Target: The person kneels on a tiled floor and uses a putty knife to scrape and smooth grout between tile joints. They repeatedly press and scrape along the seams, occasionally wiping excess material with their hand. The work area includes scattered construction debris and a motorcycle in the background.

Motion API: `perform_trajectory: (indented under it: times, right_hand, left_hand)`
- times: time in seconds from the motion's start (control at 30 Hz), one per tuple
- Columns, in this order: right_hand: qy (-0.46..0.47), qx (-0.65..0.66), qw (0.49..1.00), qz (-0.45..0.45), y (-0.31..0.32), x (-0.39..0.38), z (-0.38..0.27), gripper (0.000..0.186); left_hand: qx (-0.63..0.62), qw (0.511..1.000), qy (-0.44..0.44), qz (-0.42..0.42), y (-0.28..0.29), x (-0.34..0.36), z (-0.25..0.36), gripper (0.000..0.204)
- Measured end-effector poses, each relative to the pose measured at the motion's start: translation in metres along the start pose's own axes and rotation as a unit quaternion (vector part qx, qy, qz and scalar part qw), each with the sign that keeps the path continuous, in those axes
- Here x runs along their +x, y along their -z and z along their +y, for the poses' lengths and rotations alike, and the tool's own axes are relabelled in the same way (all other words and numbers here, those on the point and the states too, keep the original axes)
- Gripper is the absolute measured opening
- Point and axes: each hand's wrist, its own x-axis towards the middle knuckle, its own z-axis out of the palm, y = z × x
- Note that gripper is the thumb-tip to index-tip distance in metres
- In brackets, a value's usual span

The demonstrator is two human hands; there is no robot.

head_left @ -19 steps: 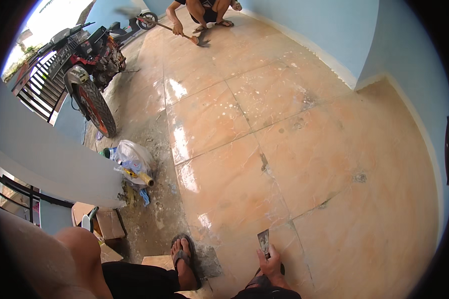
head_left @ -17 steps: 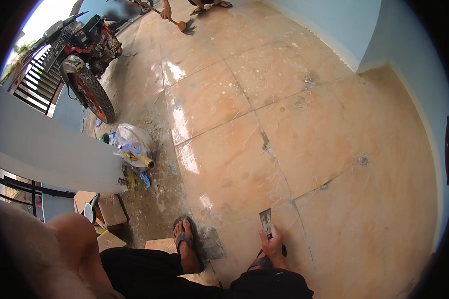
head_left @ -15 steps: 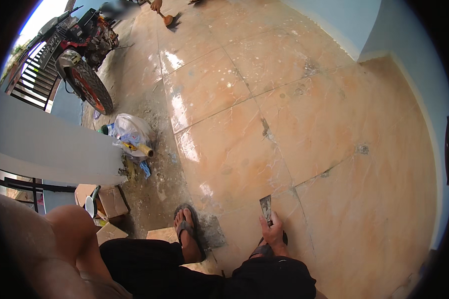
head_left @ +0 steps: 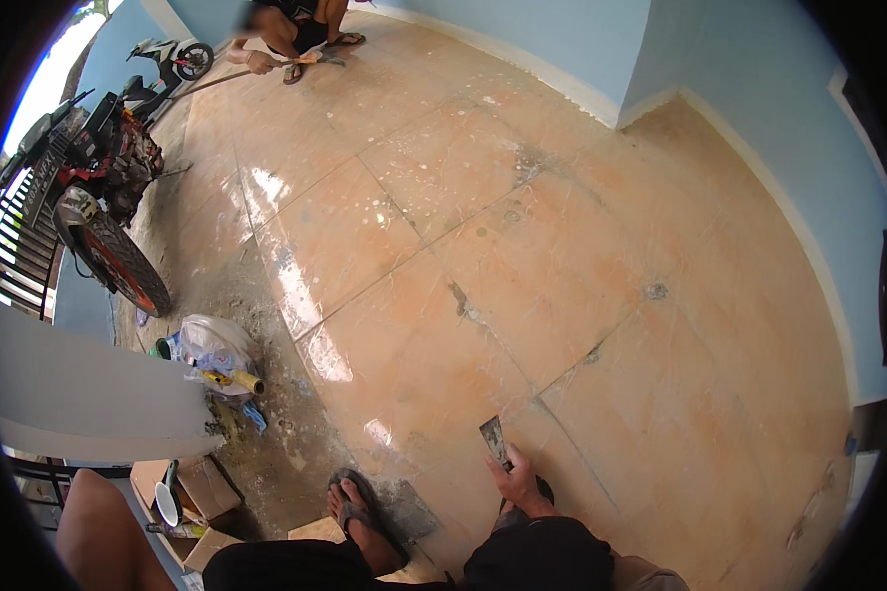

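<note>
My right hand is closed around the handle of a putty knife, held low over the tiled floor, just beyond my right foot. Its flat blade is worn and dirty and points away from me. Whether the blade touches the tile I cannot tell. A grout line with a chipped grey patch runs beyond the knife. My left hand is out of sight; only bare skin of a bent limb shows at the lower left.
Another person squats at the far end, gripping a long-handled tool. Left stand a motorbike, a white plastic bag with a yellow roll, and an open cardboard box. Blue walls border the right.
My view has tilted up and swung right, so the far person and a second motorbike now show. The putty knife stays in my right hand.
</note>
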Motion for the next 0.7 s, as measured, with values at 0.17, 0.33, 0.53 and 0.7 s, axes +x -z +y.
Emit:
perform_trajectory:
  times: [0.17,0.33,0.53,0.7]
  right_hand:
    - [-0.009,0.039,0.999,0.01,-0.001,0.002,-0.011,0.029]
    - [-0.006,0.021,0.998,0.062,0.011,0.006,-0.018,0.028]
    - [-0.029,-0.019,0.995,0.094,0.009,0.003,-0.036,0.029]
    - [-0.038,-0.012,0.992,0.116,-0.009,0.006,-0.064,0.027]
  left_hand:
    - [-0.06,0.996,0.043,-0.049,-0.031,-0.035,-0.007,0.062]
    - [-0.137,0.983,0.075,-0.096,-0.078,-0.078,-0.006,0.061]
    - [-0.191,0.97,0.083,-0.122,-0.102,-0.114,-0.009,0.06]
    - [-0.204,0.972,0.07,-0.098,-0.092,-0.133,-0.038,0.059]
